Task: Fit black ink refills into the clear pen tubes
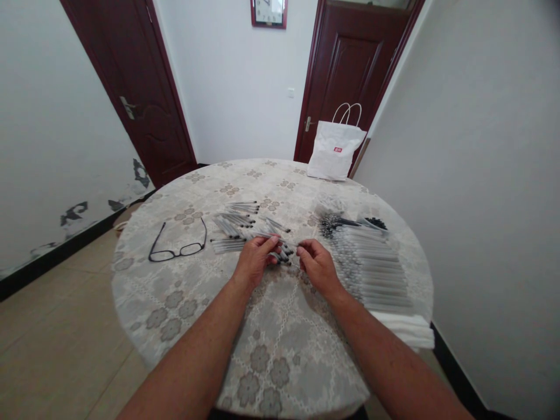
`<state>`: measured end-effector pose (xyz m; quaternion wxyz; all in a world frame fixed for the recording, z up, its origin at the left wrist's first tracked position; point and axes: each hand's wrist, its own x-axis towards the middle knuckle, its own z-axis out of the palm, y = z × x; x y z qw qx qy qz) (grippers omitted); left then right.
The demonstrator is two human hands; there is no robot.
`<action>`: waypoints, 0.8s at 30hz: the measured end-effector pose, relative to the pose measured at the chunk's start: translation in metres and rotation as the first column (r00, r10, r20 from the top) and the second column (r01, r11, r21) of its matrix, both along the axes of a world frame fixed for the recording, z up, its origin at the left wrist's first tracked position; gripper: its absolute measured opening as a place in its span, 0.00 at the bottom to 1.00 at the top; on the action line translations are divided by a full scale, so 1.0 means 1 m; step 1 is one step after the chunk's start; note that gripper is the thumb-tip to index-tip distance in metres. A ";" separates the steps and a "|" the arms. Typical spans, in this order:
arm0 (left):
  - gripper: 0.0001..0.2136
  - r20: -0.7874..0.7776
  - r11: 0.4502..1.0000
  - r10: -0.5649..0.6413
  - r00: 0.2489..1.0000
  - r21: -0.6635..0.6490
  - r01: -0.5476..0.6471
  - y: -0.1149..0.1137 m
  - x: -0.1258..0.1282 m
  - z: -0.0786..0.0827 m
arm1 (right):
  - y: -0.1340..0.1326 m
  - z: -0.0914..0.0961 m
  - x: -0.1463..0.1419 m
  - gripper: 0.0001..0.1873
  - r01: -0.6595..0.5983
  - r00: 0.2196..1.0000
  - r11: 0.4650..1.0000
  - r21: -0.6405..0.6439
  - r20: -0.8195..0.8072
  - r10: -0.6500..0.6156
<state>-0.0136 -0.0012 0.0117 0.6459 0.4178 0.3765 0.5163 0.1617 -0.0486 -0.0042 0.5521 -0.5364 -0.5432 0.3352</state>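
Note:
My left hand [255, 256] is closed around a bundle of thin grey pens with dark tips [283, 253], which stick out to the right of the fingers. My right hand [315, 263] pinches something small and thin right beside that bundle; I cannot make out what it is. Both hands rest over the middle of a round table [184, 303] covered with a flowered cloth. Several more grey pens [238, 223] lie in loose groups just beyond my left hand.
A wide row of clear tubes [376, 265] lies to the right, with dark small parts [335, 223] at its far end. Black glasses [177, 248] lie on the left. A white paper bag [335, 149] stands at the far edge. White sheets [406, 328] lie at the right rim.

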 end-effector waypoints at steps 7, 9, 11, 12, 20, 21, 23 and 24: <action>0.19 -0.010 1.000 0.000 1.000 -0.005 0.000 -0.001 0.000 0.001 | -0.004 0.003 -0.001 0.23 -0.011 0.998 0.999 -0.039 -0.066 0.008; 0.20 -0.008 1.000 -0.004 1.000 0.004 0.004 -0.001 0.000 0.000 | -0.003 0.003 0.000 0.24 0.002 1.000 0.999 -0.050 -0.002 -0.002; 0.20 -0.005 1.000 -0.006 1.000 0.008 0.006 0.000 0.000 -0.001 | -0.003 0.003 0.000 0.22 0.010 0.999 0.999 -0.045 0.053 -0.007; 0.20 -0.002 1.000 -0.006 1.000 0.006 0.006 0.000 0.000 -0.001 | -0.002 0.003 0.000 0.20 0.013 0.998 0.999 -0.035 0.057 -0.011; 0.17 0.059 0.998 0.058 0.997 -0.031 -0.056 0.002 0.000 -0.003 | -0.004 0.008 -0.003 0.12 0.039 0.999 0.998 0.040 -0.032 -0.038; 0.17 0.075 0.998 0.052 0.996 -0.034 -0.050 0.003 0.000 -0.003 | -0.005 0.008 -0.002 0.11 0.036 0.999 0.999 0.041 -0.010 -0.036; 0.16 0.109 0.999 0.031 0.994 -0.042 -0.026 0.003 0.001 -0.002 | -0.006 0.011 0.000 0.10 0.027 0.997 0.998 0.048 0.071 -0.030; 0.16 0.127 0.999 0.019 0.992 -0.045 -0.013 0.003 0.001 -0.001 | -0.007 0.015 0.001 0.10 0.016 0.991 0.998 0.053 0.128 -0.023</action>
